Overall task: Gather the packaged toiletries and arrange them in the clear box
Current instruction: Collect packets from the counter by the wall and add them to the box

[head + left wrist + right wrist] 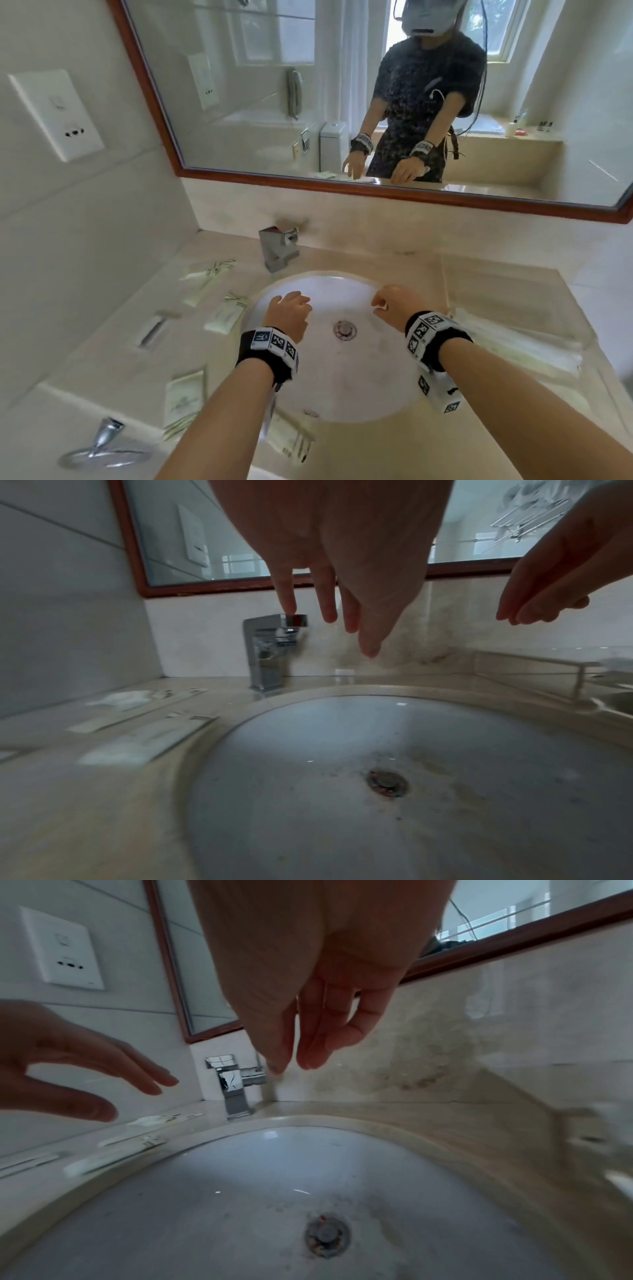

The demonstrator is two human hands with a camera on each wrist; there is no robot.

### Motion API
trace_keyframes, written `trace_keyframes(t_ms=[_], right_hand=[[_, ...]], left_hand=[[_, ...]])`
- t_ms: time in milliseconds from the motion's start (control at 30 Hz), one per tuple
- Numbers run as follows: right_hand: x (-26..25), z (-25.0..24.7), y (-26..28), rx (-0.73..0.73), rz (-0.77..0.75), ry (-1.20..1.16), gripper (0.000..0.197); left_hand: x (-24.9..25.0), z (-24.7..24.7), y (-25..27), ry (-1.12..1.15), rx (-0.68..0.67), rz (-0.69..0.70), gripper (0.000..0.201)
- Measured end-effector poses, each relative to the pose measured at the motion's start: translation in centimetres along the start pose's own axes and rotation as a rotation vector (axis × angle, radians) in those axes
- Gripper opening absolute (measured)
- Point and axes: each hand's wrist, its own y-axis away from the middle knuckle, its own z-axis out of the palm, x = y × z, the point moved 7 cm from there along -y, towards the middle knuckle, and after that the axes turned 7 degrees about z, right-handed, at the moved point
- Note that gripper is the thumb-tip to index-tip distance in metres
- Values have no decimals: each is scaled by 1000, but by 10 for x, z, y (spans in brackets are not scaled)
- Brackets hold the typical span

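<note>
From the head view, the left hand and right hand hover empty over the sink. Packaged toiletries lie along the counter's left edge, the clear box at its right edge. Both wrist views show relaxed, loosely spread fingers holding nothing.

sink basin: white, with brownish stains around the metal drain
countertop: beige marble, mottled
faucet: shiny chrome
toiletry packets: pale cream with thin green markings
clear box: see-through, colourless
mirror frame: reddish-brown wood
wall tiles: off-white
wall plate: white
wrist bands: black straps carrying white blocks with black square code patterns
towel ring: chrome
</note>
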Motion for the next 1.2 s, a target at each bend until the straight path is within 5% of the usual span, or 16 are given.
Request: trace_keyframes(t_ms=[300, 500, 700, 833, 1100, 1200], right_hand=[[-146, 44, -26, -115, -42, 34, 24], [-220, 108, -24, -469, -8, 81, 36], [-190, 230, -59, -701, 85, 444, 66], [-211, 216, -27, -721, 73, 506, 43], [-214, 217, -12, -584, 29, 485, 72], [-200, 233, -12, -622, 78, 480, 57]], left_hand=[[-137, 9, 75, -8, -30, -101, 36], [-194, 53, 126, 151, -323, -122, 56], [-207, 101, 146, 190, -443, -145, 83], [-199, 105, 142, 173, -448, -92, 69], [-193, 110, 144, 278, -440, -159, 61], [-186, 104, 145, 273, -444, -157, 53]])
